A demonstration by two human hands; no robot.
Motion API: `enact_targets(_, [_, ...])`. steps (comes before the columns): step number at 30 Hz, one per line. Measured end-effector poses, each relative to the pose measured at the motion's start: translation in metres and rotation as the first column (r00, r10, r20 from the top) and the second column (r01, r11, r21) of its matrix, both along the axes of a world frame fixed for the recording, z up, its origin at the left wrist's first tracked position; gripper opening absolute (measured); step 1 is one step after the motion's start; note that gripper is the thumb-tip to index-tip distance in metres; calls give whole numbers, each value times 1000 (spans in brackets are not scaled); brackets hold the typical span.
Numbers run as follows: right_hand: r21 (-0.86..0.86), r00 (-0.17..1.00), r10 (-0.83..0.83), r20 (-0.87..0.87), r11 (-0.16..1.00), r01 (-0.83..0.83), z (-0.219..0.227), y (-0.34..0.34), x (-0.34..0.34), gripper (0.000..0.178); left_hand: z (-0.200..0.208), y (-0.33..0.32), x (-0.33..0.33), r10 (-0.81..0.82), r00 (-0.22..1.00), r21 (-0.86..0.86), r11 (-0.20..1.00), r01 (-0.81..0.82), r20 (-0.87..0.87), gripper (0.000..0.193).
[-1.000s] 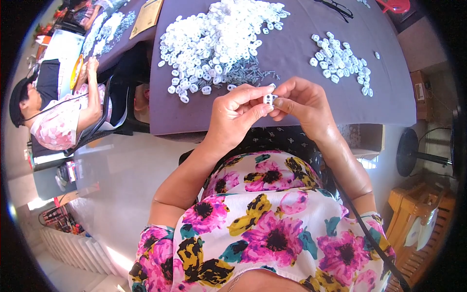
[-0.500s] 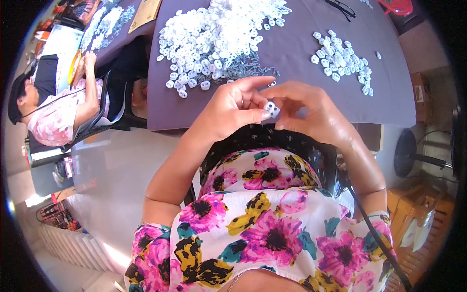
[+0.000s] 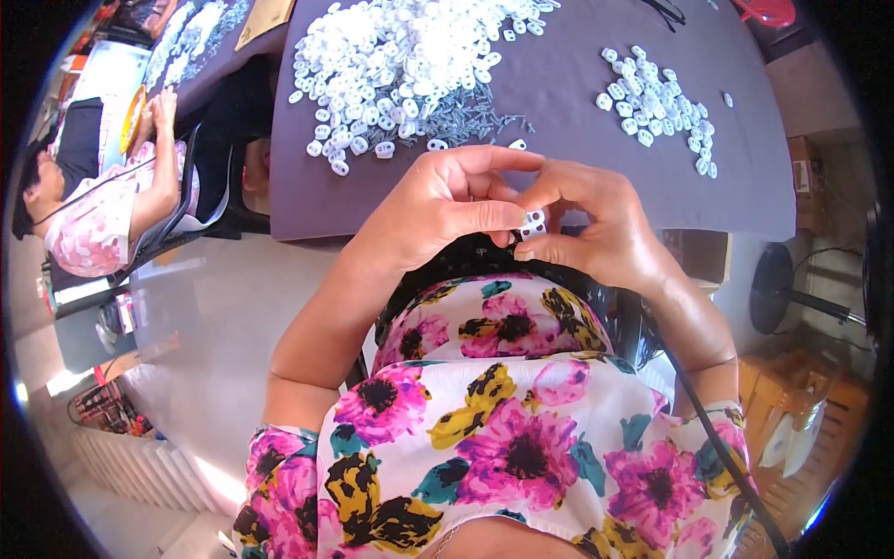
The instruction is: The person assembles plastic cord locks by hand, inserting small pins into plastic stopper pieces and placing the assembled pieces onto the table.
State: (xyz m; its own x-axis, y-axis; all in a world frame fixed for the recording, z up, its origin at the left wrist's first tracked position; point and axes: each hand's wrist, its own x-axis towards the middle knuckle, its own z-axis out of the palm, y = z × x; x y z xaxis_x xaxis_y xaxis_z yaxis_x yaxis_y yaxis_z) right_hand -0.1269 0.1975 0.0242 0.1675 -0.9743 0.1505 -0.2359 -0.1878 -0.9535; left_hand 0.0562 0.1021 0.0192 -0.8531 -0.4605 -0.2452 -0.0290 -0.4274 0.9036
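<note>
- I see the left hand (image 3: pixel 433 210) at the frame's center, its thumb and bent fingers pinched on a small white piece (image 3: pixel 533 224) with dark holes.
- The right hand (image 3: pixel 601 224), just right of center, has its thumb and index finger curled close around that same piece; I cannot tell whether they press on it.
- I find the piece between the two hands, near the front edge of the grey-brown table (image 3: pixel 559 107).
- Above and left of the hands, I have a large heap of white pieces (image 3: pixel 372 70), with dark grey pins (image 3: pixel 470 116) scattered at its lower right.
- Toward the upper right I see a smaller cluster of white pieces (image 3: pixel 652 102), and black glasses (image 3: pixel 663 13) at the top edge.
- At the far left, a seated co-worker (image 3: pixel 102 219) wears a pink-and-white top.
</note>
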Motion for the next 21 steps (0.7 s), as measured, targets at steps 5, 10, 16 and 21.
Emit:
enact_targets(5, [-65,1000,-19,14,998,20,-1,5,1,24,11,4,1,-45,999,-43,998,45,-4,50])
enact_targets(10, [-122,999,-29,15,992,30,1,6,3,22,10,5,1,-14,999,-37,999,13,-32,51])
enact_targets(16, [-27,992,-22,122,999,25,1,5,2,28,7,3,3,0,999,-34,999,-1,-40,51])
enact_targets(21, [-4,999,-12,31,1000,12,0,5,-1,29,4,2,1,-11,999,-42,999,9,-42,51])
